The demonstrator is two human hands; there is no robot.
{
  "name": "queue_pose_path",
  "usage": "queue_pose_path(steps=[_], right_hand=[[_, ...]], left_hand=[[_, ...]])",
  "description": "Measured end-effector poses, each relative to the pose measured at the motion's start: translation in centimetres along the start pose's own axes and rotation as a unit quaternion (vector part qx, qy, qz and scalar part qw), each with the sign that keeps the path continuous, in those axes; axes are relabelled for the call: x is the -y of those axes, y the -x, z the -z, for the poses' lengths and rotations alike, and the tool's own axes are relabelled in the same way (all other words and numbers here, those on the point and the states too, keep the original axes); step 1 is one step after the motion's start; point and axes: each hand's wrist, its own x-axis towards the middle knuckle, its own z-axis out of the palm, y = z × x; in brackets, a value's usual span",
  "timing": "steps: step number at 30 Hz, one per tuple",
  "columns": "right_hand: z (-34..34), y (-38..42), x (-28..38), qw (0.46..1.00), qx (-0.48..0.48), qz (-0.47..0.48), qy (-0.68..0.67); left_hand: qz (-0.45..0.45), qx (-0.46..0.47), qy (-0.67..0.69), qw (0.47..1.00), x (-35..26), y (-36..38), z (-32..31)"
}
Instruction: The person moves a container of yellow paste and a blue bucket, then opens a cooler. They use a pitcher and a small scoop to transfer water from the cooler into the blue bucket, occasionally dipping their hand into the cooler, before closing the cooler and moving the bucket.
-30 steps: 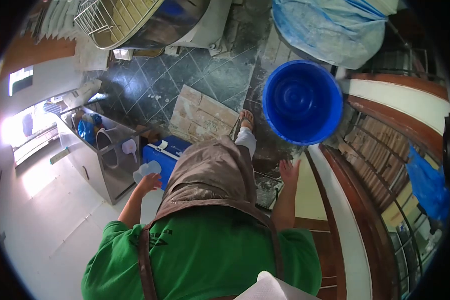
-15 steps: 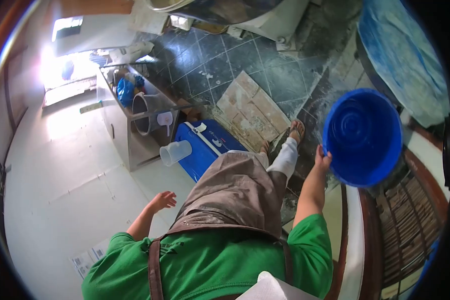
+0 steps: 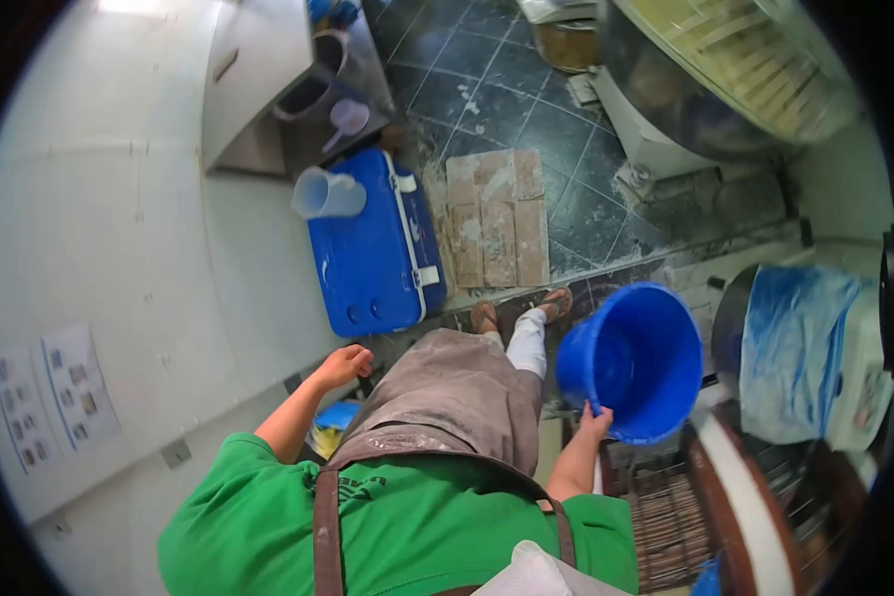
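My right hand (image 3: pixel 595 421) grips the near rim of a large round blue tub (image 3: pixel 656 348), its fingers closed over the edge. The tub is tilted, its mouth facing up and to the right, and no contents show inside. Off to the left, my left hand (image 3: pixel 344 366) hangs in the air with nothing in it, fingers loosely bent and apart. It is nearest to a blue cooler box (image 3: pixel 363 268) with white latches. On the cooler's lid stands a clear plastic jug (image 3: pixel 330 194).
Flattened cardboard (image 3: pixel 497 223) lies on the dark tiled floor (image 3: pixel 556 129). A metal cabinet (image 3: pixel 258 84) with a scoop (image 3: pixel 348 119) stands at upper left. On the right are a covered machine (image 3: pixel 795 348), a large bowl (image 3: pixel 666 89) and a slatted rack (image 3: pixel 666 521).
The view has turned to the right and the body has moved. My right hand still carries the blue tub, now lower and closer to the body. The left hand remains without an object.
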Motion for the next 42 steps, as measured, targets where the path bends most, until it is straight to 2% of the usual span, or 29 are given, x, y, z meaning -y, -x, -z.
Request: queue_pose_path(steps=[3,4,7,9,10,12,13,14,16,18,23,26,27,28,29,31,33,34,36,38,40,41,42], right_hand=[[-1.8,0.9,-1.9,0.992,0.115,0.025,0.039],[-2.9,1.3,-2.2,0.991,0.119,0.031,0.054],[-9.8,5.1,-3.9,0.983,0.143,0.009,0.112],[-14.4,5.5,-6.3,0.968,0.189,0.011,0.164],[-17.0,5.4,-7.5,0.96,0.201,-0.01,0.192],[-22.9,7.4,-10.9,0.941,0.241,0.02,0.235],[-24.1,1.5,-12.9,0.924,0.275,0.011,0.264],[-26.1,-1.5,-14.9,0.915,0.29,0.005,0.28],[-31.0,-1.6,-19.2,0.894,0.328,-0.006,0.305],[-34.7,-2.8,-22.8,0.878,0.342,0.001,0.336],[-38.4,-3.3,-30.1,0.834,0.36,-0.063,0.412],[-39.1,-3.6,-34.2,0.838,0.34,-0.036,0.425],[-39.2,-3.7,-35.1,0.79,0.277,0.043,0.545],[-39.1,-3.4,-35.3,0.719,0.209,0.124,0.651],[-39.3,-3.1,-34.9,0.708,0.21,0.132,0.662],[-41.1,-2.5,-33.6,0.579,0.211,0.039,0.786],[-42.9,-0.4,-32.0,0.259,0.197,0.108,0.939],[-44.9,0.9,-32.5,0.25,0.205,0.126,0.938],[-48.5,5.3,-34.3,-0.114,0.198,0.154,0.961],[-52.0,11.5,-39.0,-0.028,0.475,0.328,0.816],[-54.9,22.0,-46.9,-0.019,0.558,0.403,0.725],[-55.2,27.3,-50.4,0.019,0.593,0.419,0.688],[-56.8,29.8,-54.1,0.003,0.581,0.435,0.688]], left_hand=[[-0.001,-0.021,0.024,0.999,6.1,1.2,-1.9],[-0.005,-0.026,-0.014,1.0,7.5,2.1,-2.3],[0.036,-0.038,0.01,0.999,15.1,2.1,-4.7],[0.044,-0.056,0.022,0.997,17.2,2.9,-5.8],[0.058,-0.055,0.07,0.994,17.0,3.6,-6.2],[0.081,-0.054,0.181,0.979,19.0,3.5,-8.5],[0.096,-0.05,0.245,0.964,20.9,3.2,-9.9],[0.109,-0.05,0.248,0.961,21.2,3.0,-10.7],[0.157,-0.035,0.244,0.956,20.3,3.0,-13.1],[0.157,-0.02,0.253,0.954,21.1,2.3,-15.4],[0.19,0.019,0.257,0.947,19.2,-0.1,-17.9],[0.201,0.006,0.456,0.867,19.0,-1.6,-19.7],[0.206,0.009,0.469,0.859,19.1,-2.1,-20.1],[0.21,0.015,0.477,0.853,19.2,-2.5,-20.5],[0.21,0.023,0.487,0.847,19.1,-2.6,-20.9],[0.192,0.021,0.504,0.842,19.5,-3.1,-22.2],[0.194,0.017,0.474,0.859,20.0,-3.5,-23.2],[0.194,0.009,0.504,0.842,20.8,-3.8,-24.4],[0.177,-0.001,0.509,0.842,21.0,-4.8,-24.3],[0.166,-0.006,0.509,0.844,21.1,-6.5,-24.1],[0.144,-0.035,0.464,0.874,21.7,-9.3,-24.0],[0.13,-0.039,0.403,0.905,22.3,-11.5,-24.1],[0.12,-0.042,0.34,0.932,23.2,-14.2,-24.1]])
